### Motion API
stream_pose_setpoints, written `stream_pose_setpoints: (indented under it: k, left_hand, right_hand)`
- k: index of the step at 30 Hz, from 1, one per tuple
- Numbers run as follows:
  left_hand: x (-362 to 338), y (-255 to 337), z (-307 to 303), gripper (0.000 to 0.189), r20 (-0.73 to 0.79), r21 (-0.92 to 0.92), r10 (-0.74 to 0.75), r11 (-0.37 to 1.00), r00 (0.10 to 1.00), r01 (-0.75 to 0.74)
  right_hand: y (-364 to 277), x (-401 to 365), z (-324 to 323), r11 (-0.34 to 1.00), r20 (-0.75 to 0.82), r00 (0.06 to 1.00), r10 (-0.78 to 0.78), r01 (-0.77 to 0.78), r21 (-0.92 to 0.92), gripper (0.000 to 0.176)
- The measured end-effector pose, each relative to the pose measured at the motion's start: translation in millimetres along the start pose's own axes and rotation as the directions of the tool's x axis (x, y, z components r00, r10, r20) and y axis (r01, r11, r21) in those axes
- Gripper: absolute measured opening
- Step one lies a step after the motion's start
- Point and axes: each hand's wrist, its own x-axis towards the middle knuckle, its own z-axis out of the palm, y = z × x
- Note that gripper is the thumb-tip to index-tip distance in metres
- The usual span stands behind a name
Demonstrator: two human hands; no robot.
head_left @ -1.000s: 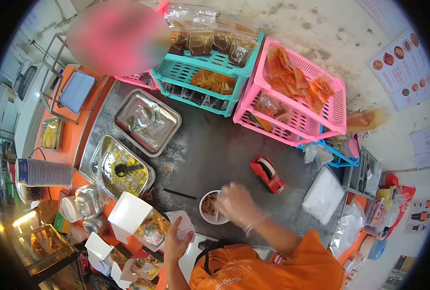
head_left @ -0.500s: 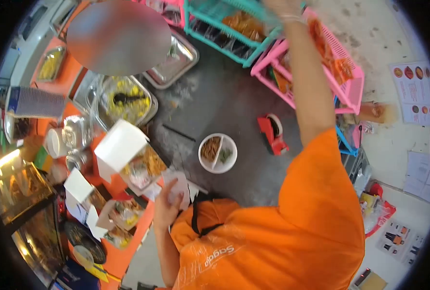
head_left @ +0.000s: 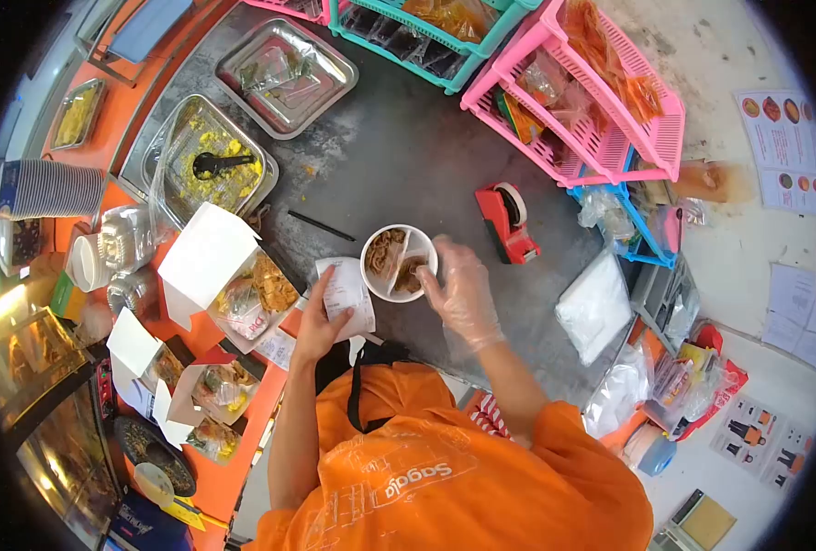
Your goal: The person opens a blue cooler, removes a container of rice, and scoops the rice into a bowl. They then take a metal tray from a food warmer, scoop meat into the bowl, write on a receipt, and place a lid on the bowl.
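A round white bowl (head_left: pixel 368 260) stands on the dark worktop with a divider inside. Shredded brown food (head_left: pixel 386 250) fills its left side, and a small brown packet (head_left: pixel 412 273) lies in the right side. My right hand (head_left: pixel 468 298), in a clear plastic glove, is at the bowl's right rim, thumb and fingers apart, the thumb close to the packet. Left of the bowl, my left hand (head_left: pixel 316 323) grips a printed paper slip (head_left: pixel 348 298) between thumb and fingers. Behind the bowl lies a thin black stick (head_left: pixel 322 226).
A red tape dispenser (head_left: pixel 507 223) stands right of the bowl. Pink basket racks (head_left: pixel 578 92) and a teal rack (head_left: pixel 458 78) line the far right. Metal trays (head_left: pixel 289 78) sit at the back left. Several open food boxes (head_left: pixel 234 266) crowd the left; a white plastic packet (head_left: pixel 595 306) lies right.
My right hand has come down from the baskets to the bowl. A brown packet now lies where green leaves showed. The blurred shape at the upper left is gone.
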Motion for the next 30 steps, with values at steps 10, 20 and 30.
stream_pose_setpoints:
  k: [10,20,30]
  left_hand:
    - [29.5,-2.0,62.6,0.088,-0.207,0.796,0.238,0.604,0.949,0.022]
    - [-51.4,45.9,50.8,0.073,0.180,0.673,0.223,0.682,0.958,-0.286]
    - [-260.0,14.3,-66.2,0.018,-0.150,0.735,0.062,0.674,0.987,0.069]
  right_hand:
    - [38.9,-26.7,34.2,0.352,0.482,0.723,0.494,-0.674,0.650,0.027]
    - [-23.1,-61.7,-5.9,0.971,0.552,0.831,-0.072,-0.067,0.227,0.045]
    - [-95.4,-45.2,46.5,0.554,0.776,-0.111,-0.621,-0.763,0.333,0.059]
